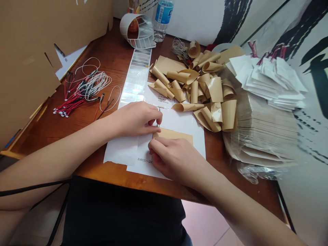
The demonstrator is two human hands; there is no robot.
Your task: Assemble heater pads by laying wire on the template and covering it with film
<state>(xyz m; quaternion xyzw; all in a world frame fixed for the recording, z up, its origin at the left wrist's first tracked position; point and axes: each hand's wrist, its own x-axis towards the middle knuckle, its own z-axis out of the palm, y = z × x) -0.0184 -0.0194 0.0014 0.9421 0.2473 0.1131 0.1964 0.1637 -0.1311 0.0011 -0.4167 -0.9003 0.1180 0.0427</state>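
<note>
A flat piece of brown paper (176, 134) lies on white printed sheets (120, 148) before me. My left hand (138, 118) is at its upper left corner, fingers curled in and thumb close to the paper's edge. A thin, pale, rod-like piece (159, 110) shows at those fingertips; its kind is unclear. My right hand (176, 159) rests over the lower part of the brown paper, with thumb and forefinger pinched at its left edge. The right palm hides much of the paper and part of the printed lettering.
Curled brown papers (194, 90) are heaped behind the sheets. A silvery label strip (134, 80) runs back to its roll (128, 30), near a water bottle (163, 17). Red-and-white wires (87, 90) lie left. White tagged packets (271, 80) top a plastic-wrapped stack (271, 126) at right.
</note>
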